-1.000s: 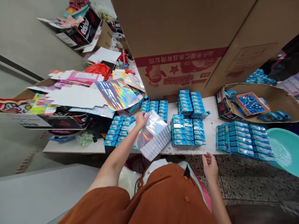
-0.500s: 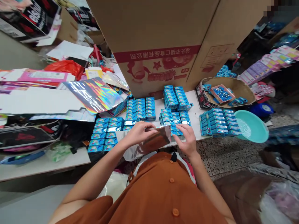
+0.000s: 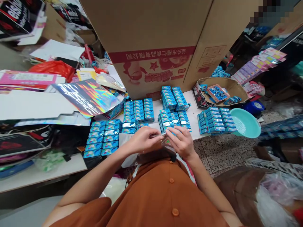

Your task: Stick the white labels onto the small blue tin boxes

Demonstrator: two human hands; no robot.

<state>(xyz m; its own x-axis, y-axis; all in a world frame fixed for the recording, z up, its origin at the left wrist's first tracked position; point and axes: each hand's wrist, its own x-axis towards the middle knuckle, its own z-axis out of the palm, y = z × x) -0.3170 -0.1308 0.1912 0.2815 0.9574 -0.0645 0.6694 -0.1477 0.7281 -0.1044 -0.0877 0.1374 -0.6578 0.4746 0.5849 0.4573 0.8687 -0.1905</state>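
A thin, glossy, pale sheet [image 3: 126, 139] is held low in front of my body, sticking out past my left wrist. My left hand [image 3: 146, 139] is closed on it, thumb and fingers pinching its upper edge. At the sheet's right end, the fingers of my right hand [image 3: 181, 142] are closed on the edge, close to my left fingertips. A small green-marked patch shows below the right fingers; what it is I cannot make out. Just beyond my hands stand stacks of small blue boxes [image 3: 172, 117], and more blue boxes [image 3: 104, 137] lie in rows to the left.
A tall brown carton [image 3: 151, 31] rises behind the stacks. To the right are a cut-down carton [image 3: 236, 90] with a small tray of blue pieces, more blue boxes [image 3: 215, 119] and a turquoise basin [image 3: 253, 126]. Shiny printed sheets [image 3: 87, 97] are piled at left.
My right hand has moved in from being open beside the sheet and now grips its right end. The sheet has tilted, and the view has shifted slightly.
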